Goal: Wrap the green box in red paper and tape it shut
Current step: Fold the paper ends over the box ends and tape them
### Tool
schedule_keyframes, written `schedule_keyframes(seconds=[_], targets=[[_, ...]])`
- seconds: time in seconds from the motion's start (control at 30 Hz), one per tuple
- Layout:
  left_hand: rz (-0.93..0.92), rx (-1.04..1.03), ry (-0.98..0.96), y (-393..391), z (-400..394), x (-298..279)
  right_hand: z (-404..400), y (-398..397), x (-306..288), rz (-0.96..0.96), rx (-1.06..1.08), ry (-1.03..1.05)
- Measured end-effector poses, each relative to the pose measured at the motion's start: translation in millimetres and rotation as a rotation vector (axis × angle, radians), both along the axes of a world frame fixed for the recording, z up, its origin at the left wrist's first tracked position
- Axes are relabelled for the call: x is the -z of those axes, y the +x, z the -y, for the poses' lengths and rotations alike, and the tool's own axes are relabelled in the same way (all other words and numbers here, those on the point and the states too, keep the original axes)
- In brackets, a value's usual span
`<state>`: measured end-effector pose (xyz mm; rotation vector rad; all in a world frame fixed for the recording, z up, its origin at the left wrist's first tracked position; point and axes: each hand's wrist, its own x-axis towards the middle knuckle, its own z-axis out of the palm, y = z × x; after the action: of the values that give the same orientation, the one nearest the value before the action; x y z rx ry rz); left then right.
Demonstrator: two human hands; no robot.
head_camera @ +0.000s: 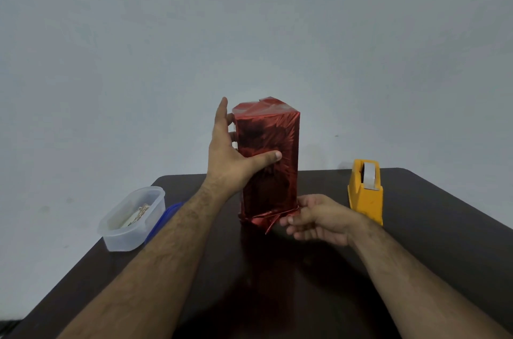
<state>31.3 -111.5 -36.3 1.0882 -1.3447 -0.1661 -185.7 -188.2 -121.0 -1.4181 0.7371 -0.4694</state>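
Fingers (231, 136) of the left hand (230, 155) clasp the upright wrapped box (268, 161); the right hand (313, 219), loosely open, touches its untaped bottom flaps (266, 220). Next, probably tape from the dispenser (366, 191).

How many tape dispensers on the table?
1. The yellow plastic tape dispenser stands at the dark table's right side, apart from the red-foil-wrapped box. None other visible; the translucent plastic tub at left holds something unclear.

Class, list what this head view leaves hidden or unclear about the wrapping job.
- Green box: fully covered by red paper.
- Bottom folds: partly hidden by the right hand.
- Blue lid: mostly behind the left forearm.
- Contents of the plastic tub: too blurred.
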Motion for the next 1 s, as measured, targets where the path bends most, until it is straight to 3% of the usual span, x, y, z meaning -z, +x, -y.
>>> schedule_keyframes(seconds=[0.1,0.2,0.4,0.47,0.57,0.67,0.73,0.83,1.0], targets=[[-0.003,-0.014,0.002,4.5,-0.9,-2.2,2.5,-9.5,-4.9,-0.142,-0.055,0.04],[-0.008,-0.029,0.007,8.6,-3.0,-3.9,2.9,-7.3,-6.4,-0.221,0.048,0.02],[-0.084,-0.014,0.001,8.7,-3.9,-1.9,9.2,3.7,4.1,0.067,0.28,0.141],[-0.102,0.002,0.003,7.2,-3.0,-1.5,7.5,4.0,4.3,0.046,0.293,0.082],[-0.106,0.016,0.014,6.4,-2.5,2.0,3.3,3.8,3.7,-0.082,0.338,-0.092],[-0.081,0.03,0.038,6.6,-2.9,7.9,8.1,0.4,4.8,-0.401,0.398,-0.398],[-0.054,0.024,0.055,6.5,-2.9,12.2,13.3,-2.0,7.7,-0.533,0.457,-0.494],[-0.022,0.04,0.111,5.1,-3.2,24.5,15.8,-2.7,12.5,-0.446,0.564,-0.573],[-0.01,0.119,0.192,0.5,-6.1,45.6,12.9,7.5,4.4,-0.08,0.742,-0.623]])
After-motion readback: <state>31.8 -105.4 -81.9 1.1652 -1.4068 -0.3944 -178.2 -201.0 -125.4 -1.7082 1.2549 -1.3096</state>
